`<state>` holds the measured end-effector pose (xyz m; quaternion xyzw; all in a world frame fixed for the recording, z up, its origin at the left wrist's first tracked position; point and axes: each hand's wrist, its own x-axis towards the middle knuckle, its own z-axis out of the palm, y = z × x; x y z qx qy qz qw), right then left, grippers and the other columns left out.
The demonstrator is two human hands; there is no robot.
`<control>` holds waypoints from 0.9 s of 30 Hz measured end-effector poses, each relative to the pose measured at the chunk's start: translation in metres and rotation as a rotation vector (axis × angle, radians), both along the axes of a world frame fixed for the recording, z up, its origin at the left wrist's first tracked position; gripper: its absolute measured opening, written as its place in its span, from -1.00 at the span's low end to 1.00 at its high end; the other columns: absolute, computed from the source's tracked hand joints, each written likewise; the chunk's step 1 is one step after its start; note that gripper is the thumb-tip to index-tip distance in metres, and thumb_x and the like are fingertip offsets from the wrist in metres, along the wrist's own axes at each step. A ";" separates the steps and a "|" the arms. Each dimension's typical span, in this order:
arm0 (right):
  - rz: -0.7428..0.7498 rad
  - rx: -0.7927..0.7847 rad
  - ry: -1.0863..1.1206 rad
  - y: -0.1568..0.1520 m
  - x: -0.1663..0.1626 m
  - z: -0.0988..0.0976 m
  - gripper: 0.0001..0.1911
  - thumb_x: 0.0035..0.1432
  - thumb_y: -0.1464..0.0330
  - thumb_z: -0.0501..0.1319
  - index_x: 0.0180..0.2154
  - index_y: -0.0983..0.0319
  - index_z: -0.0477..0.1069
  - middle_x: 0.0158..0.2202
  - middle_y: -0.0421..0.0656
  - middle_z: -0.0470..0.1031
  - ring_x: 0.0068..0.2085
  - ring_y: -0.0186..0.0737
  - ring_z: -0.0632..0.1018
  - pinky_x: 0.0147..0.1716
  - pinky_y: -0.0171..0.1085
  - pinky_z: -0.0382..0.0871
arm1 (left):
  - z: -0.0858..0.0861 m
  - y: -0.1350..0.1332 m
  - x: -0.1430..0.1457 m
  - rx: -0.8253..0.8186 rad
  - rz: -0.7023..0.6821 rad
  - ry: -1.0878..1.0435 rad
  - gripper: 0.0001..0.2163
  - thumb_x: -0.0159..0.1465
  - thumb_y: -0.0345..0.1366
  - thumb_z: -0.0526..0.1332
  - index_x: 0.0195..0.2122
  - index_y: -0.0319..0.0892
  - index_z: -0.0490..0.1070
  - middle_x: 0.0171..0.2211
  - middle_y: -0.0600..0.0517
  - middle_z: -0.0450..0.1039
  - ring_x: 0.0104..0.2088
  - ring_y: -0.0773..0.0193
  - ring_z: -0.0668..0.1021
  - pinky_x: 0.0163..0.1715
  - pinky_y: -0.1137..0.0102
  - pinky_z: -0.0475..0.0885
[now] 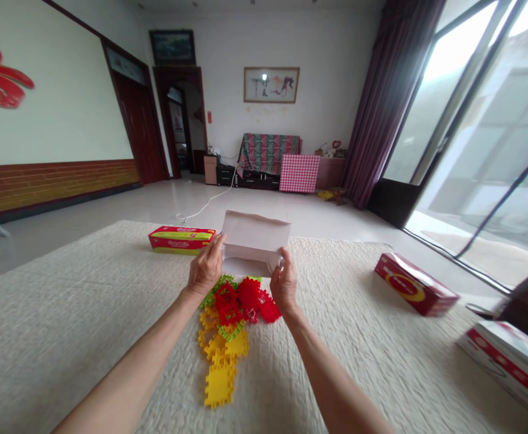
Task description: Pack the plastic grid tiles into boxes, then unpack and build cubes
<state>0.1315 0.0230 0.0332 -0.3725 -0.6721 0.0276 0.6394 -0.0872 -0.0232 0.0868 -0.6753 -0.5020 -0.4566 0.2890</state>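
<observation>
Both my hands hold a pale cardboard box [255, 240] tipped over above a heap of plastic interlocking tiles. My left hand [205, 268] grips the box's left side, fingers closed on it. My right hand [284, 283] pinches its lower right corner. Below the box lie red tiles [241, 300], a few green tiles [221, 283] and yellow tiles [221, 364] spread toward me on the cream quilted mat [65, 325].
A red and yellow flat box [181, 239] lies at the mat's far left. A red box [415, 284] lies to the right, and another red and white box [512, 361] at the right edge. Beyond the mat are tiled floor, a covered sofa [268, 154] and glass doors [485, 150].
</observation>
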 end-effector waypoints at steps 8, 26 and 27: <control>-0.137 -0.152 -0.060 -0.038 0.069 0.014 -0.34 -0.03 0.58 -0.02 0.14 0.18 0.28 0.00 -0.04 0.44 -0.02 -0.12 0.49 -0.03 -0.09 0.42 | 0.011 -0.025 0.062 -0.170 -0.077 -0.073 -0.51 0.22 -0.51 0.04 0.19 -0.16 0.31 0.13 -0.09 0.42 0.11 0.14 0.49 0.10 0.28 0.43; -0.213 -0.624 -0.025 -0.154 0.209 0.010 -0.54 0.02 0.18 0.11 -0.05 0.22 0.43 -0.16 -0.07 0.58 -0.43 -0.22 0.56 -0.39 -0.26 0.41 | -0.047 -0.078 0.176 -0.519 -0.243 -0.352 -0.64 0.17 -0.43 0.15 0.00 -0.19 0.49 -0.08 -0.11 0.57 -0.10 0.13 0.60 -0.01 0.27 0.48; -0.196 -0.614 -0.003 -0.154 0.211 0.008 -0.52 0.05 0.12 0.10 -0.05 0.23 0.43 -0.14 -0.05 0.58 -0.38 -0.18 0.58 -0.35 -0.24 0.42 | -0.050 -0.079 0.175 -0.494 -0.219 -0.393 -0.68 0.21 -0.37 0.15 -0.02 -0.20 0.50 -0.10 -0.13 0.58 -0.15 0.14 0.62 -0.04 0.26 0.49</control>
